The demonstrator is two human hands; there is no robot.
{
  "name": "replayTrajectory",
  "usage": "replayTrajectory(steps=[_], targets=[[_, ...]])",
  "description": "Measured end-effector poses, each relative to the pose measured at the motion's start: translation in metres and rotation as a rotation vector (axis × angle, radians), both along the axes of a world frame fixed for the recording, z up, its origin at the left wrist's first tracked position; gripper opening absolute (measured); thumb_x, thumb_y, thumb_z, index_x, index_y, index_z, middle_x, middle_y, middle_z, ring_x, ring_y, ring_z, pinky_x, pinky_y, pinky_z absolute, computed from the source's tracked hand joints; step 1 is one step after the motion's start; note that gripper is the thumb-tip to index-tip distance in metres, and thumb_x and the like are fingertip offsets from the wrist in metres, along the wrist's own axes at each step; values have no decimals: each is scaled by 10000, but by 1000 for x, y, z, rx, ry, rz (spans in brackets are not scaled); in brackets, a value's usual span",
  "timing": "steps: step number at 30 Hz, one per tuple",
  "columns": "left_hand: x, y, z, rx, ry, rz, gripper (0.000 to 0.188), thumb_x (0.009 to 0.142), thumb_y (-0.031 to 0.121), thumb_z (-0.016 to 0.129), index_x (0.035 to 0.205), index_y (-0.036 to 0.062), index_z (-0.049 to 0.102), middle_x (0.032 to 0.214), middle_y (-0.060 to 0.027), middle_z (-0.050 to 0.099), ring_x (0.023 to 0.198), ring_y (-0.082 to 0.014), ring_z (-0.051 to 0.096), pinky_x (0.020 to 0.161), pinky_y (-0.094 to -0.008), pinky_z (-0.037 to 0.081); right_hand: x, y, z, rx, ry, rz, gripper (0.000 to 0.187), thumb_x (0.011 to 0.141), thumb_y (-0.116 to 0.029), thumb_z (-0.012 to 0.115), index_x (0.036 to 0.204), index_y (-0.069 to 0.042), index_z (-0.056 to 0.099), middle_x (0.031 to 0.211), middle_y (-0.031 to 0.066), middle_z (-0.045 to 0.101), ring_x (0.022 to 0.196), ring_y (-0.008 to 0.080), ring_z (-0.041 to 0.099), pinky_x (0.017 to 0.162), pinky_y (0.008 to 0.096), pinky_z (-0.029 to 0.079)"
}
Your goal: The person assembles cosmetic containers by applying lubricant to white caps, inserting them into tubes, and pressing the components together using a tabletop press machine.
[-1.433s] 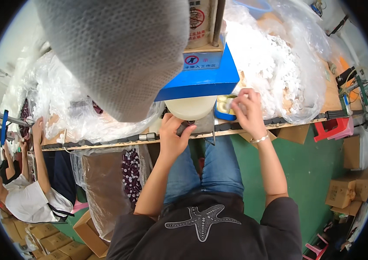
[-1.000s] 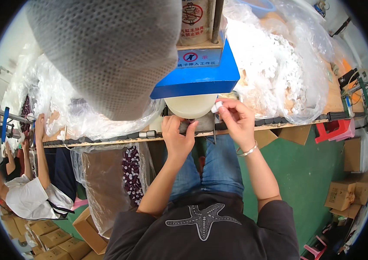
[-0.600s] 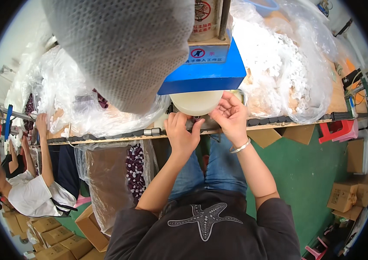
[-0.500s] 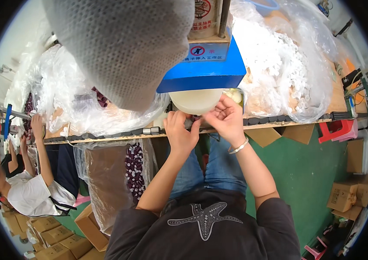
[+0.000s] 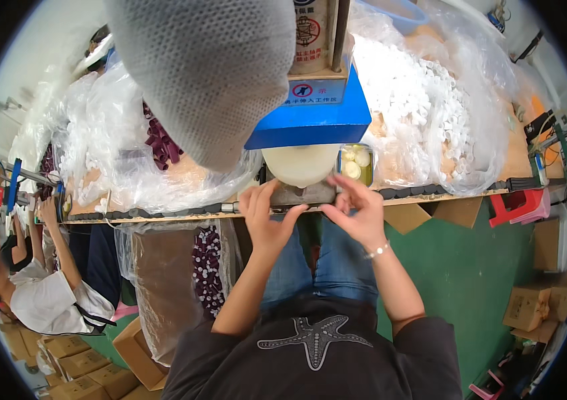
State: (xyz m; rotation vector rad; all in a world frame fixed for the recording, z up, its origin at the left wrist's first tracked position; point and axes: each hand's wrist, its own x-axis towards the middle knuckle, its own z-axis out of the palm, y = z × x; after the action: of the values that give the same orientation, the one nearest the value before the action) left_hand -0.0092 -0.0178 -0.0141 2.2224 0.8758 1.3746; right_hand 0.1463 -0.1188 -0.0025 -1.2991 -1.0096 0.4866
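Note:
At the table's front edge, my left hand (image 5: 263, 217) has its thumb stretched out and its fingers apart, with nothing visible in it. Facing it, my right hand (image 5: 358, 212) is open too, its thumb pointing left and its fingers partly curled. Between the hands lies a grey metal base (image 5: 303, 195). Directly above this hangs a round, cream-white pressing pad (image 5: 301, 165) under a blue machine housing (image 5: 310, 123). Beside my right fingers stands a small yellow-green container (image 5: 357, 164) with white round pieces in it.
White fabric (image 5: 203, 73) covers the upper middle. Clear plastic with small white parts (image 5: 423, 100) lies right; maroon parts (image 5: 160, 143) lie left. Below the table hangs a plastic-lined box (image 5: 170, 280) beside maroon-and-white pieces. A co-worker (image 5: 63, 287) works far left. Cartons (image 5: 533, 307) stand right.
My hands have moved apart from under the pad, and their fingers have opened. The dark small piece between them is no longer visible. The metal base and the yellow-green container now show more fully.

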Motion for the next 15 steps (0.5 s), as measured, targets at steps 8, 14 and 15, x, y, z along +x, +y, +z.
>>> replayTrajectory(steps=[8,14,15], targets=[[5,-6,-1,3,122,26,442,675,205,824,1048,51,643,959,-39,647,944,-267,519,836,-383,351,2,-54,-15,-130,-47,15,228,745,10,746,965,12,687,789,41,691,529,18,491,497,172,400],[14,11,-1,-164,-4,-156,281,720,68,752,980,27,655,952,-58,652,908,-250,554,789,-350,368,83,-12,16,-58,-372,-408,89,815,-84,702,871,-16,693,650,14,610,562,53,517,520,224,427],[13,12,1,-162,-1,-144,281,720,68,752,980,27,655,952,-58,652,908,-250,554,789,-350,368,98,2,28,-159,-365,-429,119,834,-111,681,882,-2,683,655,48,620,557,70,532,519,234,421]])
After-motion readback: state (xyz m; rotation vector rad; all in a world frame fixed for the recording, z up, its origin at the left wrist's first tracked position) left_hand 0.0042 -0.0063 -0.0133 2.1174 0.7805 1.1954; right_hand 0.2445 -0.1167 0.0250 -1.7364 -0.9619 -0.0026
